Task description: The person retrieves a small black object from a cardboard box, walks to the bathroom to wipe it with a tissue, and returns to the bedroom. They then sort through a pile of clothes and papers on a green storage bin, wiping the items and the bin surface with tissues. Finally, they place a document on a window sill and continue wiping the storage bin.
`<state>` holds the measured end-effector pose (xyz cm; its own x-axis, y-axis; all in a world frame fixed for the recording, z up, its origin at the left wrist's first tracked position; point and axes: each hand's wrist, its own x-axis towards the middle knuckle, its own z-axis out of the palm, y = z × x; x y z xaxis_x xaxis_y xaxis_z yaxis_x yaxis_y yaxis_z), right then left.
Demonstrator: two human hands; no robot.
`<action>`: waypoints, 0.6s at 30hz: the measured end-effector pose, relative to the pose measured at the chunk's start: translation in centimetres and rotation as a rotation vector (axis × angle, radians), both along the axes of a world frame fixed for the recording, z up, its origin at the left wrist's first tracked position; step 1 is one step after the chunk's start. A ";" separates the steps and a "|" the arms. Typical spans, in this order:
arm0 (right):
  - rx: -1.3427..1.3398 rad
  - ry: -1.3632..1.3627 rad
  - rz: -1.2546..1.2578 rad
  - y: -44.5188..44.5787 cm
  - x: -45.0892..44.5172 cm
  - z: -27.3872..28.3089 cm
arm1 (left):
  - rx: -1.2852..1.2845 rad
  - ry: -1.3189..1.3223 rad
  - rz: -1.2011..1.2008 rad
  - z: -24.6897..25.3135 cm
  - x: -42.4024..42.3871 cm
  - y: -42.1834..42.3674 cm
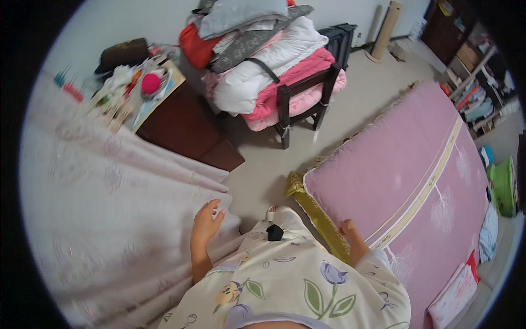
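My left hand (206, 223) hangs in front of a pale curtain (123, 197) with a faint pattern. Its fingers are apart and nothing is in them. On the other side, my right hand (350, 231) is over the near edge of a pink quilt (370, 172), fingers curled. Whether it grips anything or touches the quilt cannot be made out. A cream band (427, 189) with printing crosses the quilt, alongside white tree motifs. Below the quilt's edge shows a yellow-green patterned cloth (318, 222).
Ahead, a dark wooden chair (306, 86) carries folded quilts (263, 78) and pillows (242, 16). A reddish-brown cabinet (185, 127) with clutter on top stands at left. A strip of tiled floor (259, 168) runs between. A green basin (503, 187) and shelves (472, 98) are far right.
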<state>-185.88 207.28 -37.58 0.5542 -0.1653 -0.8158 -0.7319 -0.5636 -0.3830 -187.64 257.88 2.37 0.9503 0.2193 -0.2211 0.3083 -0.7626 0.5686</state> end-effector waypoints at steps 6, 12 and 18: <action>0.057 0.094 -0.366 -0.3 -4.9 7.6 | -0.013 -0.013 -0.296 1.4 15.7 -1.4; 0.062 0.403 -0.322 1.9 2.4 5.3 | -0.127 -0.012 -0.478 -0.1 27.4 -4.9; 0.200 0.070 -0.549 1.0 24.2 3.6 | -0.048 0.024 -0.611 -2.1 43.5 -11.1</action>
